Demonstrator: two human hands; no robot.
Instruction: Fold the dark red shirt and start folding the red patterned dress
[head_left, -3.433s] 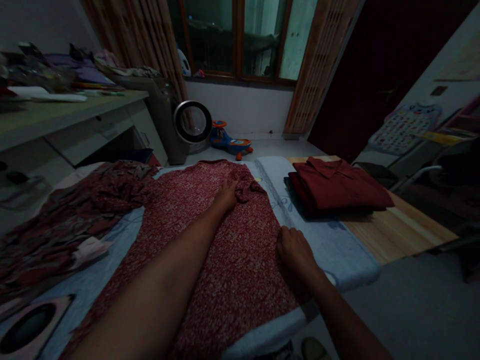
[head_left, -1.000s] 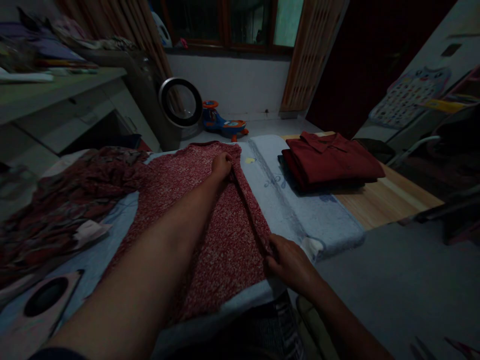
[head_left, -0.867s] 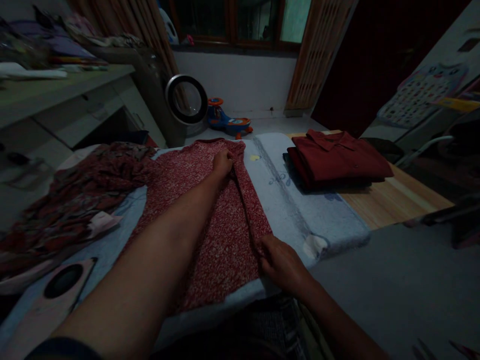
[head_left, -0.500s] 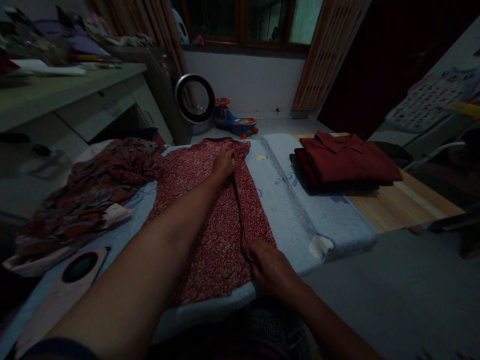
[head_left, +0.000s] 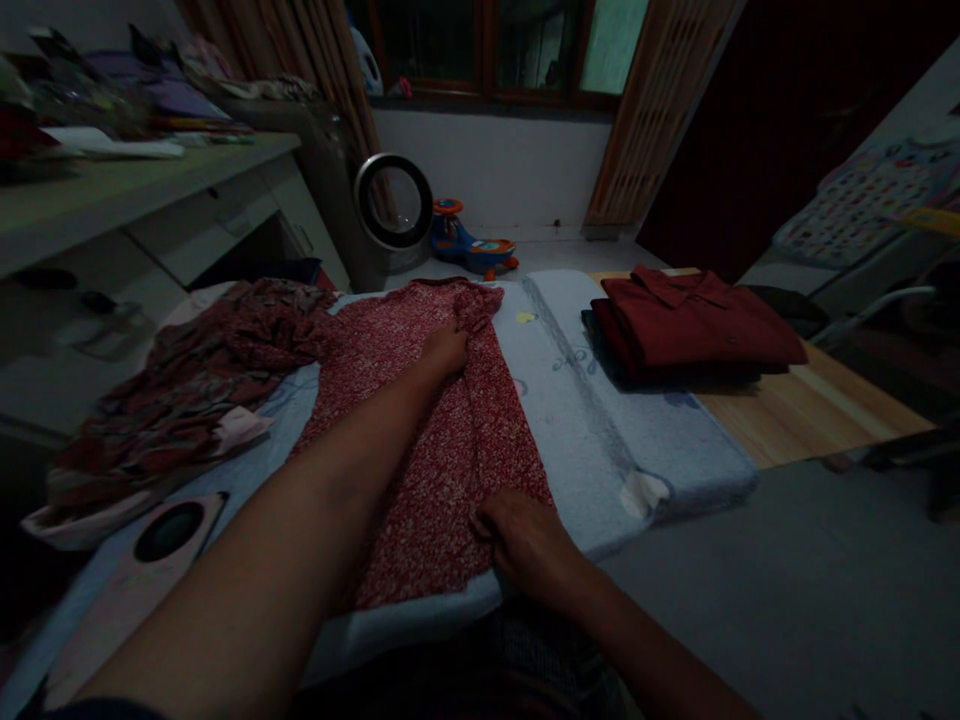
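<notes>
A red and white speckled shirt (head_left: pixel 382 350) lies spread on a light blue fuzzy blanket (head_left: pixel 559 440), its collar end away from me. My left hand (head_left: pixel 445 350) reaches across it and pinches the front edge near the collar. Lower down, my right hand (head_left: pixel 521 530) has its fingers closed on the same edge near the hem. Between the two hands the edge runs as a nearly straight line, lying close to the cloth beneath. My left forearm hides part of the shirt's lower left side.
Left of the shirt is a crumpled patterned garment (head_left: pixel 202 370). Folded dark red clothes (head_left: pixel 697 320) are stacked at the right, partly over a wooden tabletop (head_left: pixel 817 410). Behind stand a washing machine with its round door (head_left: pixel 394 200) open and a blue and orange ride-on toy (head_left: pixel 472 245).
Both hands have shifted slightly left and my left hand a little toward me, drawing the shirt's front edge leftward. The dark gap along that edge has narrowed.
</notes>
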